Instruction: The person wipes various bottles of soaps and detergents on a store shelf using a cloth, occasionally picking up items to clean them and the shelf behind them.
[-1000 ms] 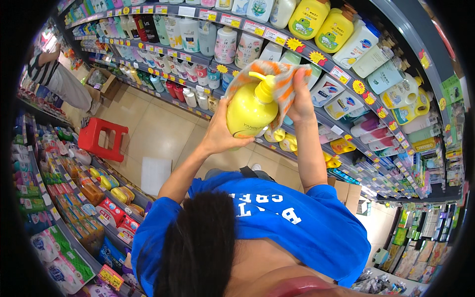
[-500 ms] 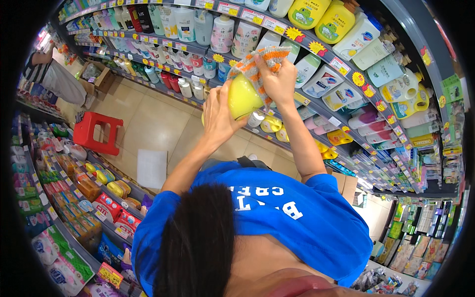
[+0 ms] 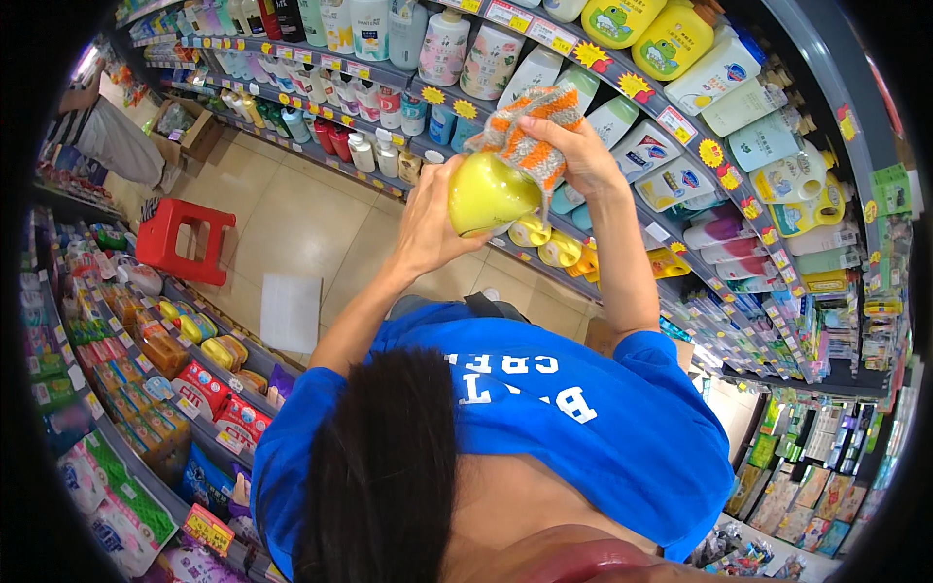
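A yellow bottle point(image 3: 491, 194) is held up in front of the shelves, its base toward me. My left hand point(image 3: 428, 219) grips it from the left side, fingers wrapped round it. On its upper right lies an orange and grey striped cloth point(image 3: 535, 136), pinched and pressed against the bottle by my right hand point(image 3: 578, 160). The cloth hides the far end of the bottle.
Shelves point(image 3: 544, 39) packed with bottles rise ahead and to the right. A lower shelf of packaged goods point(image 3: 185, 330) runs along the left. On the tiled floor are a red stool point(image 3: 185, 243), a white sheet point(image 3: 291, 311) and a cardboard box point(image 3: 199, 131). Another person point(image 3: 112, 136) stands far left.
Both hands, with the bottle and cloth, have shifted slightly right. The bottle has turned, so more of its base shows. The cloth is bunched higher over its far end.
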The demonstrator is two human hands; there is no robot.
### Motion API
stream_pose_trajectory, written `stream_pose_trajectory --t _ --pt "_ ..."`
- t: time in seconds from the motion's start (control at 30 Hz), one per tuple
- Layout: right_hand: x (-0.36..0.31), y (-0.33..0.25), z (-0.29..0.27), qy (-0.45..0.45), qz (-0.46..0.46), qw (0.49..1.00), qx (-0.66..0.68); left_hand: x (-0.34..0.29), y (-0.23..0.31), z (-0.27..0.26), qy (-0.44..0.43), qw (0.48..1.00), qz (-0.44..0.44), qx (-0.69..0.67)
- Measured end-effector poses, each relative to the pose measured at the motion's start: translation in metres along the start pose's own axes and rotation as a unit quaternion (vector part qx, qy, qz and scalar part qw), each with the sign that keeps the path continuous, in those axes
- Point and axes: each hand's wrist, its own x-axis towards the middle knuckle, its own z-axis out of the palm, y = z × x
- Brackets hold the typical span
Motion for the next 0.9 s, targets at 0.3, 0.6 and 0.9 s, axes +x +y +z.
stream_pose_trajectory --t 0.3,0.6,0.9 --pt "0.017 0.017 0.016 0.157 0.063 0.986 0.001 -0.004 0.017 -0.003 -0.075 0.996 0.036 -0.037" --pt "-0.061 -0.006 -0.043 0.106 -0.149 0.982 -0.047 -0.01 0.026 -0.032 -0.044 0.998 -0.028 0.038" --pt "-0.047 0.009 0.004 0.025 -0.309 0.78 -0.543 -0.022 0.035 -0.016 -0.109 0.985 -0.135 0.011"
